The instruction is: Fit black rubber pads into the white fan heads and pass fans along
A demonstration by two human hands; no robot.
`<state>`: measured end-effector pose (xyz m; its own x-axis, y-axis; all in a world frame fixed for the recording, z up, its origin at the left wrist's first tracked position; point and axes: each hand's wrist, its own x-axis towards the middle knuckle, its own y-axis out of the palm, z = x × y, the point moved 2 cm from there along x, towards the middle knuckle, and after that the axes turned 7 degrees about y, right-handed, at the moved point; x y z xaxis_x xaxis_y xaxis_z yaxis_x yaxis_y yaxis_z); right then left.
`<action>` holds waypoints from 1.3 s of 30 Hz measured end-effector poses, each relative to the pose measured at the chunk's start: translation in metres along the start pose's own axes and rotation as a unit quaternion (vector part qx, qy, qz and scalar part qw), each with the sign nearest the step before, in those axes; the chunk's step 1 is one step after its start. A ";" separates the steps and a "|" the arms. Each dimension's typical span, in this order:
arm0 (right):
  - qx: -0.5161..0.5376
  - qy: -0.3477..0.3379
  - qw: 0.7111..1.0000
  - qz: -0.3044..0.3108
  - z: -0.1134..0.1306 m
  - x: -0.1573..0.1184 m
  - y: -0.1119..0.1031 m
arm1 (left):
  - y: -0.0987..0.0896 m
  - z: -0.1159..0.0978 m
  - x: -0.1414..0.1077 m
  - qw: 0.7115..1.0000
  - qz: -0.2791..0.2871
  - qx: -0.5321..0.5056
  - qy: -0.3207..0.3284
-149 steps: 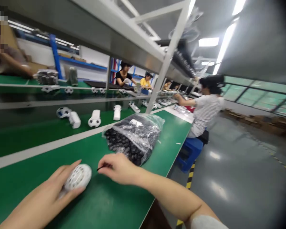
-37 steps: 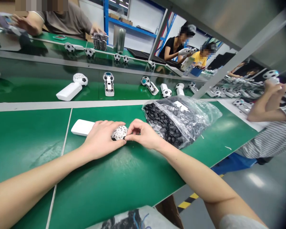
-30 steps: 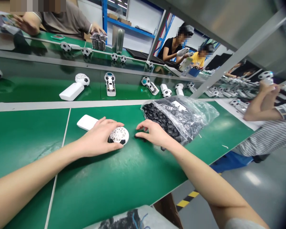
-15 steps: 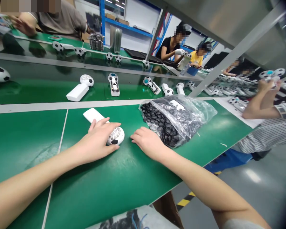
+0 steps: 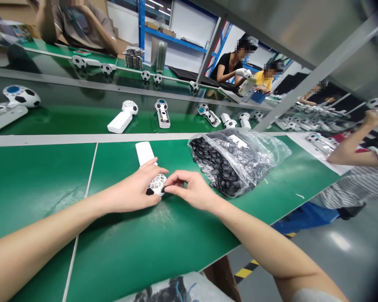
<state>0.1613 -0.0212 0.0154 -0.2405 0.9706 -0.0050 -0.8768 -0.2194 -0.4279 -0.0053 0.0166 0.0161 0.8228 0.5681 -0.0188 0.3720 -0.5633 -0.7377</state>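
Observation:
A white plastic housing (image 5: pixel 145 153) with a flat handle and a round football-patterned head (image 5: pixel 158 183) lies on the green table. My left hand (image 5: pixel 135 186) grips the head from the left, thumb at the near side and fingers over the top. At the head's right edge, my right hand (image 5: pixel 192 189) pinches a small black piece (image 5: pixel 163 189) between thumb and fingertips, touching the head. Part of the head is hidden under my left fingers. To the right of my right hand lies a clear plastic bag (image 5: pixel 236 161) full of small black pieces.
Beyond the table edge, a green conveyor belt (image 5: pixel 91 119) carries several white football-headed housings (image 5: pixel 122 117). A metal post (image 5: pixel 280 100) slants up at right. Co-workers sit across the line, and a person in a striped shirt (image 5: pixel 349 188) works at right.
My right hand has moved left to the football head, now with a black piece in its fingertips. The housing has turned so its handle points more directly away from me. Items on the belt appear farther right.

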 end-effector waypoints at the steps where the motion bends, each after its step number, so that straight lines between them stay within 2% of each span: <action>1: 0.010 0.006 1.000 -0.001 -0.001 0.002 0.001 | 0.001 0.000 0.000 1.000 -0.006 -0.004 0.001; 4: 0.058 0.034 0.998 0.009 -0.005 0.007 0.001 | 0.002 -0.002 0.000 0.999 -0.031 -0.012 0.006; 10: 0.185 0.093 0.975 0.087 -0.013 0.015 0.001 | 0.003 -0.002 0.003 0.999 -0.044 -0.022 0.018; 16: 0.183 0.094 0.973 0.105 -0.017 0.017 0.000 | 0.006 -0.004 0.005 0.998 -0.060 -0.015 0.018; 23: 0.196 0.090 0.971 0.104 -0.015 0.016 0.002 | 0.006 -0.005 0.005 0.998 -0.055 -0.013 0.009; 30: 0.153 0.049 0.986 0.033 -0.017 0.013 0.008 | 0.003 -0.005 0.006 0.998 -0.057 -0.032 -0.011; 35: 0.068 0.000 0.997 -0.030 -0.022 0.013 0.014 | 0.005 -0.002 0.004 0.997 -0.078 -0.025 0.012; 37: 0.026 0.006 0.999 -0.025 -0.024 0.013 0.009 | 0.004 -0.001 0.004 0.997 -0.070 -0.018 0.031; 39: -0.060 0.015 0.998 -0.027 -0.024 0.010 -0.002 | 0.002 -0.001 0.003 0.997 -0.065 -0.020 0.034</action>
<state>0.1708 -0.0083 -0.0057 -0.1799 0.9837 -0.0060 -0.8318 -0.1554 -0.5328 -0.0017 0.0171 0.0154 0.7928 0.5970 0.1223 0.4933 -0.5109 -0.7040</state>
